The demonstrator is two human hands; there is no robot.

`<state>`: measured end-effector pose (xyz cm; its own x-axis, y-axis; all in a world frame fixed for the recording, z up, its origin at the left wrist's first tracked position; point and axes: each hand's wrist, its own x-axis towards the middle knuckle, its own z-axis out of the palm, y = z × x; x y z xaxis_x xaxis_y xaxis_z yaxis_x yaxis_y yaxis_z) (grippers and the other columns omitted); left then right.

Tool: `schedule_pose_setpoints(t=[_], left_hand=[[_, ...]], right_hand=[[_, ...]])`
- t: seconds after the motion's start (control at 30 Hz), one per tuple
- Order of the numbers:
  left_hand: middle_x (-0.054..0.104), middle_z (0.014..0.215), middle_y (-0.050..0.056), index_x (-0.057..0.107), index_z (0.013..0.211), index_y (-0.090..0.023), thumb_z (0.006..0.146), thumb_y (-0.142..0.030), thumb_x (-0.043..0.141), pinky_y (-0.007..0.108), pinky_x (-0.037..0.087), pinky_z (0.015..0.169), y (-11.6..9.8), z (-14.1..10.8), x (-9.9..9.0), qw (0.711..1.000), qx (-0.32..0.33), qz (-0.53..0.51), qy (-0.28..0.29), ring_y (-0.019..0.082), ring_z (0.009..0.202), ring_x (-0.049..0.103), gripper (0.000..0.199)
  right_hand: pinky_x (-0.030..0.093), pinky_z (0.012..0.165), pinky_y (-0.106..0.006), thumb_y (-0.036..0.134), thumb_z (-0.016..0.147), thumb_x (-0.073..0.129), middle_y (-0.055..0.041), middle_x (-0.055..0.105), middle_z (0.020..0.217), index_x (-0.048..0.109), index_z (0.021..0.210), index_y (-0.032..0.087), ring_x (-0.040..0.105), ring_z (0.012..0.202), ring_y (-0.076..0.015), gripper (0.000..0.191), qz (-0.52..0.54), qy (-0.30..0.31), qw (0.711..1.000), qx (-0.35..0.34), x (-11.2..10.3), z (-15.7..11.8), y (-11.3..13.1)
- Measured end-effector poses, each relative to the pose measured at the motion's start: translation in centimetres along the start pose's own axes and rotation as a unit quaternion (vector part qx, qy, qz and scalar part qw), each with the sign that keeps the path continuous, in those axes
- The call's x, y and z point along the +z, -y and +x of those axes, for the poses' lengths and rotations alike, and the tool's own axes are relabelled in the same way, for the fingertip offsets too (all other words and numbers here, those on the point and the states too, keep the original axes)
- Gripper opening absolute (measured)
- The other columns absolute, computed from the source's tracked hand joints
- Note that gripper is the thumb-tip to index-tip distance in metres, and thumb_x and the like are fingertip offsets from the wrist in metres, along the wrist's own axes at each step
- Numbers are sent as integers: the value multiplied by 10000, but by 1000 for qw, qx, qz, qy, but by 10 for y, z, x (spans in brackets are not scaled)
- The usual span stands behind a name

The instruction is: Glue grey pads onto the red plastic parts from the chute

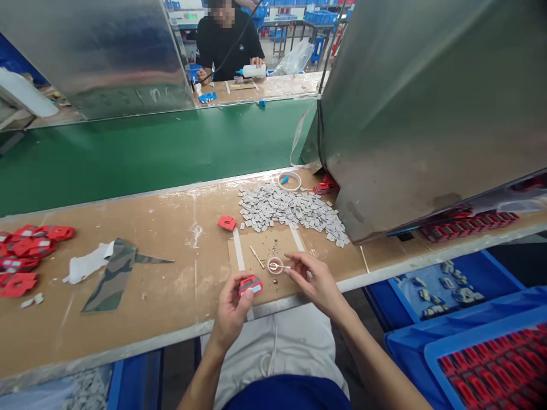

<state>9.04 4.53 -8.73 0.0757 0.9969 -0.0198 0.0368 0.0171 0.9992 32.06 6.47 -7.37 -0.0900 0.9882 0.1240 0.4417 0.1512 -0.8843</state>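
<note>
My left hand (233,307) grips a small red plastic part (251,285) with a grey and a pale strip on it, near the table's front edge. In my right hand (314,279) a thin white stick (282,267), like a cotton swab, is pinched between thumb and fingers. Its tip lies inside a small round dish (273,271). Beside the dish, a pointed pale stick (257,256) rests on a cardboard sheet (280,239) among tiny dark bits. A wide heap of small grey square pieces (286,208) spreads just beyond, with one red part (227,222) at its left.
More red parts (25,250) pile up at far left, near a camouflage cloth scrap (111,279). A tape roll (289,181) sits behind the grey heap. Metal housings (427,114) flank a green belt (162,148). Blue crates (410,339) stand lower right. Across, a person (231,45) holds a bottle.
</note>
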Motion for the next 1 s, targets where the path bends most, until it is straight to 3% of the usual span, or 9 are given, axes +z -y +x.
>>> schedule_pose_setpoints(t=[0.17,0.27,0.43,0.67,0.77,0.87,1.0], left_hand=[[679,668,31,687,889,-171,884,-784,541,253,464,542,7,-4,-10,992,60,77,78,154,559,588,630],[670,630,19,695,871,-174,833,-811,591,246,434,517,6,-3,-12,988,58,95,103,143,522,560,646],[760,805,55,714,997,-177,894,-611,689,246,522,607,3,0,-12,991,35,86,99,167,652,672,447],[780,903,89,744,1037,-169,877,-455,764,267,569,681,9,-1,-12,995,18,62,79,201,768,724,328],[778,904,89,751,1033,-171,872,-416,777,268,561,669,9,-1,-11,994,24,76,78,200,759,716,294],[781,909,88,745,1022,-176,869,-376,774,275,566,673,5,-1,-9,991,27,109,75,200,757,716,254],[783,913,80,738,1002,-185,876,-310,747,288,574,708,-1,-1,-6,984,50,156,75,200,771,711,178]], right_hand=[[503,661,-294,334,1013,590,-73,761,905,764,975,209,672,758,-189,217,-13,5,999,-34,6,10,1],[529,686,-301,336,1004,611,-68,759,876,749,929,216,684,768,-192,198,-3,-49,997,-52,7,13,3],[562,728,-336,363,964,662,-64,748,839,704,827,226,696,785,-204,198,22,-134,989,-63,14,15,0],[589,702,-329,584,860,745,-66,756,790,654,774,219,710,742,-207,386,183,-181,961,104,25,1,-11],[583,661,-319,622,812,776,-52,735,718,648,759,218,696,676,-200,427,198,-188,952,138,24,-2,-11],[595,667,-326,619,829,763,-52,739,725,640,765,222,702,671,-199,420,200,-194,951,136,21,-6,-3],[609,685,-312,492,912,730,-55,765,793,631,764,229,736,737,-200,318,197,-163,963,84,22,-20,17]])
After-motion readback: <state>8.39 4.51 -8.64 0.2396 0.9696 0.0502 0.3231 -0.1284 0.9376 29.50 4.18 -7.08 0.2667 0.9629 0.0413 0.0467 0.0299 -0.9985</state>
